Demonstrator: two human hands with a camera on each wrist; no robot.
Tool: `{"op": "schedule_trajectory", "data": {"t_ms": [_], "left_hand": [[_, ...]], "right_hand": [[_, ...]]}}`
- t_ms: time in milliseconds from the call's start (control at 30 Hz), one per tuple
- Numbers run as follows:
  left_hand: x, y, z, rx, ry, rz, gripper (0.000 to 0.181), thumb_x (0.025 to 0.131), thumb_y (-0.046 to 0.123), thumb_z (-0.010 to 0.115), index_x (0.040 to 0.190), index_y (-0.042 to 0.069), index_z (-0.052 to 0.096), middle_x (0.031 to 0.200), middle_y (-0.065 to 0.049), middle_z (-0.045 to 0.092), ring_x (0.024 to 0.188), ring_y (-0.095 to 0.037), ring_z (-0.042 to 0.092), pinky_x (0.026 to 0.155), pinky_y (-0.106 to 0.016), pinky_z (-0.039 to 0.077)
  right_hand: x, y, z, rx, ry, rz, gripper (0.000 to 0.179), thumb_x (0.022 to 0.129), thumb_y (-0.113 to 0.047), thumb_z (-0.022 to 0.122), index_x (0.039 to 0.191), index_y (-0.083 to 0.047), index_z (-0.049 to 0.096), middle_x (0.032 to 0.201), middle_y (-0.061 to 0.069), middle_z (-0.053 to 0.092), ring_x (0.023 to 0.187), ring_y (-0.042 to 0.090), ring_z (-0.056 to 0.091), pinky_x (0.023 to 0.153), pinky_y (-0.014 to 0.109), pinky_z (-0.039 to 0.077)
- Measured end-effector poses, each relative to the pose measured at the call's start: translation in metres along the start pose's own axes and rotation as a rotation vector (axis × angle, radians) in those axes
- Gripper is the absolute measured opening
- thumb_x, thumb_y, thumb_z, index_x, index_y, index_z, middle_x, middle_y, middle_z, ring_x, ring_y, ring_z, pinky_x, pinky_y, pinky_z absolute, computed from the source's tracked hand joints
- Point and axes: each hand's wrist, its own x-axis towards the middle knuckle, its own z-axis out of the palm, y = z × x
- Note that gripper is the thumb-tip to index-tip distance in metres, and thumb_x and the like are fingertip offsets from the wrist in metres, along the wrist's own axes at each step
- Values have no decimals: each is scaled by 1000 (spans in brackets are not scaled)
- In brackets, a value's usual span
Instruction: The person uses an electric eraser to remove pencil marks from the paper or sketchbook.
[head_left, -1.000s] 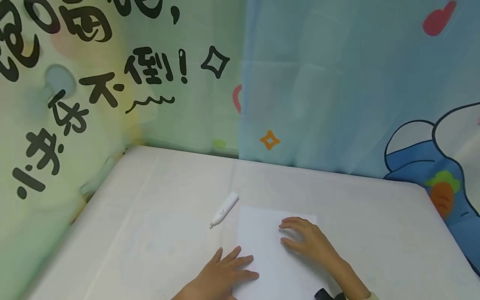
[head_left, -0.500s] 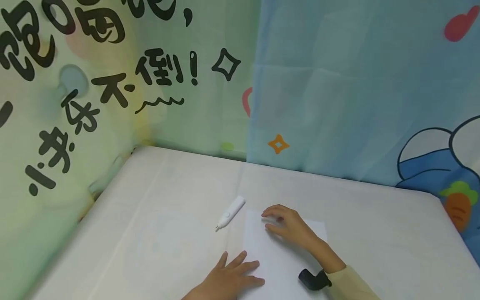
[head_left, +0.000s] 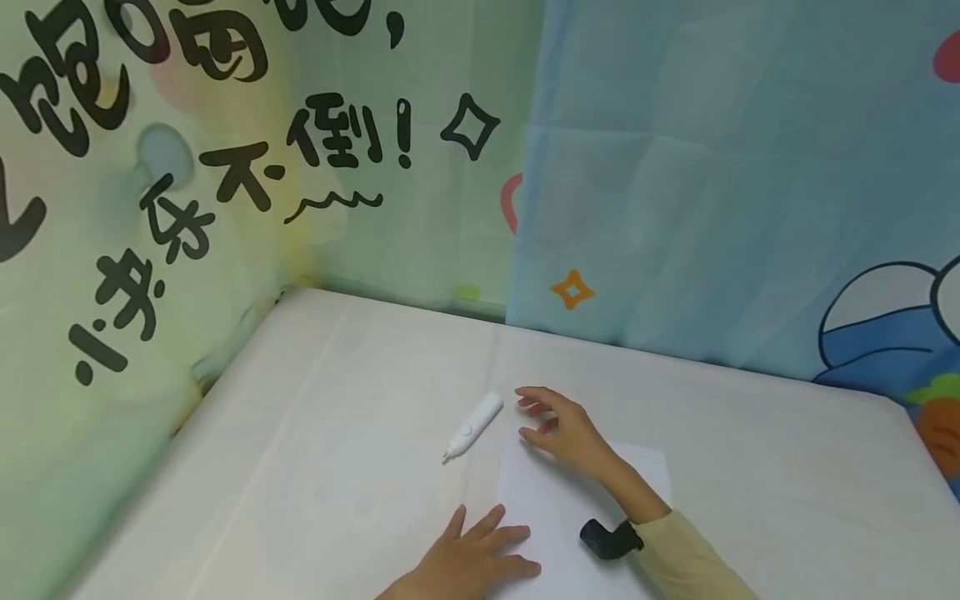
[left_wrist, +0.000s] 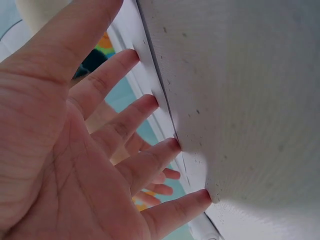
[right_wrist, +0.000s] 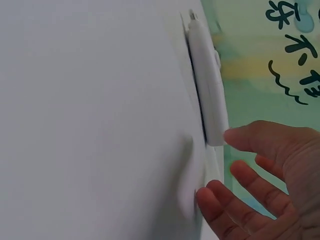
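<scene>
A white pen-shaped device (head_left: 474, 425) with a button and a narrow metal tip lies on the white table, left of the paper's top edge. My right hand (head_left: 566, 433) hovers over the top of a white sheet of paper (head_left: 555, 508), its fingers loosely bent and holding nothing. In the right wrist view, the thumb of that hand (right_wrist: 275, 180) overlaps the blunt end of the device (right_wrist: 209, 85). My left hand (head_left: 472, 558) rests with spread fingers on the left edge of the sheet. The left wrist view shows its fingertips (left_wrist: 172, 145) pressed along that edge.
A black wrist-worn device (head_left: 609, 540) sits at the right sleeve (head_left: 686, 554), over the paper. Printed fabric curtains (head_left: 712, 183) rise behind the far edge of the white-covered table (head_left: 337, 400) and along its left side.
My right hand has moved left and away from me over the paper, close to the pen-shaped device. My left hand has stayed on the sheet's edge. The head view has shifted slightly.
</scene>
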Motion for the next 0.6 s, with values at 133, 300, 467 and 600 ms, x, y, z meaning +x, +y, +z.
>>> {"op": "schedule_trajectory", "data": {"t_ms": [133, 300, 467, 600], "left_hand": [[0, -1, -1, -8, -8, 4, 54, 87, 64, 56, 135, 40, 55, 149, 12, 42, 142, -23, 35, 101, -56, 42], [0, -2, -1, -15, -8, 15, 52, 89, 63, 55, 135, 39, 55, 149, 12, 42, 142, -23, 36, 100, -56, 42], [2, -3, -1, -29, -11, 18, 49, 89, 61, 56, 133, 39, 56, 149, 12, 43, 142, -23, 36, 100, -56, 43], [3, -5, 1, -26, -30, 13, 47, 90, 59, 55, 134, 42, 55, 150, 13, 41, 142, -22, 35, 100, -55, 42]], "right_hand": [[10, 0, 1, -11, -9, -17, 50, 78, 5, 77, 124, 6, 58, 118, 22, 63, 102, 38, 59, 75, 35, 55], [21, 2, 4, -1, -96, -56, 49, 80, -6, 78, 125, 3, 60, 123, 22, 59, 107, 37, 54, 81, 36, 52], [33, 7, 11, 7, -203, -79, 48, 83, -11, 77, 126, 0, 59, 131, 21, 55, 117, 38, 49, 91, 43, 44], [41, 11, 18, -31, -273, -98, 48, 83, -16, 78, 126, -3, 61, 135, 21, 53, 124, 41, 41, 99, 53, 32]]}}
